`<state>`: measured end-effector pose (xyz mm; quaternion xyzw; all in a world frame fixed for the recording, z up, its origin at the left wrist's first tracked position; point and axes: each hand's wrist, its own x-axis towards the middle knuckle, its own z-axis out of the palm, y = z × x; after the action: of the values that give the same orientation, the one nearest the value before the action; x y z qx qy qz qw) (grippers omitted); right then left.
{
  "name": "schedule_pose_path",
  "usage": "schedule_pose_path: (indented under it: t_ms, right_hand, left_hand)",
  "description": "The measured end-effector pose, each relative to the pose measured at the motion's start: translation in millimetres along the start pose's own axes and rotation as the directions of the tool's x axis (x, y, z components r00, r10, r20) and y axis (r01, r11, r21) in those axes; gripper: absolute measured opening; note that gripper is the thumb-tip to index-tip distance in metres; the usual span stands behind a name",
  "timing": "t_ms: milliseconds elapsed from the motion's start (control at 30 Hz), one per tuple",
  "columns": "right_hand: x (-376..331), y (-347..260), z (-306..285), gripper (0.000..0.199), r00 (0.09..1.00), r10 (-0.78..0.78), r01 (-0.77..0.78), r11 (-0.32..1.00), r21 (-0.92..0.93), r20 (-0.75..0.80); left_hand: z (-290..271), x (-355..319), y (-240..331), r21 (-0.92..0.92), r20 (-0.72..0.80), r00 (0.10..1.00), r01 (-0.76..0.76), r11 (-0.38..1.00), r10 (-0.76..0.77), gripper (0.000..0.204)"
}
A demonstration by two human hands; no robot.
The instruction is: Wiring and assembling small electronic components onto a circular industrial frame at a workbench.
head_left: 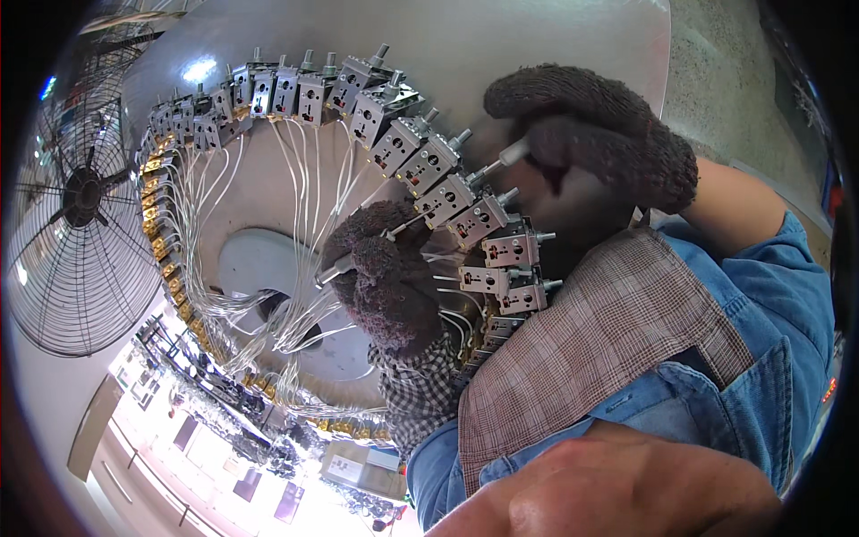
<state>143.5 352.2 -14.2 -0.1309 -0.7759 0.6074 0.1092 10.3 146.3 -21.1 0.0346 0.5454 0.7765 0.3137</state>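
While both gloved hands work at a round metal turntable (555, 54), a ring of small grey switch-like units (420, 161) stands along its rim, each with a short shaft pointing outward and thin white wires (300, 179) trailing inward toward the hub (259, 268). Seen from above through a fisheye lens, the ring curves from about nine o'clock, over the top, down to four o'clock. Brass-coloured fittings (157, 224) line the ring's nine o'clock side.

At two o'clock from the picture's centre, the right hand (595, 134), in a dark knitted glove, is curled shut around a slim tool (501, 161) whose pale tip meets the shaft of one unit (452, 197) on the rim. The wrist bends sharply inward, probably so the tool lines up with the shaft's axis.

Just left of centre, the left hand (385, 277), also in a dark knitted glove, sits inside the ring among the wires. Its fingers are closed on a thin metal rod or wire end (335, 268); exactly what it is cannot be told. It appears to steady things from the inner side, opposite the right hand.

A checked cuff and blue denim sleeves (769, 295) run to the lower edge, under a plaid apron (608, 340). A caged floor fan (80, 197) stands at nine o'clock.
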Motion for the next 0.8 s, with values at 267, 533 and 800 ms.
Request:
schedule_pose_path:
  t_ms: [267,533,800]
  right_hand:
    - [5.9,-19.9,-2.3,0.033,0.870,0.480,-0.480,0.770,0.421,0.114]
    - [4.6,-11.6,-1.1,0.035,0.800,0.584,-0.589,0.719,0.369,0.138]
    - [6.4,-16.1,1.5,0.036,0.839,0.542,-0.518,0.767,0.378,0.048]
  left_hand:
    - [-0.2,0.7,-0.3,0.060,-0.031,0.999,-0.008,0.998,0.010,0.037]
    - [5.3,2.5,-1.7,0.070,-0.016,0.999,-0.048,0.996,0.049,0.033]
    - [-3.7,4.4,-2.0,-0.004,0.011,1.000,-0.022,1.000,0.022,0.033]
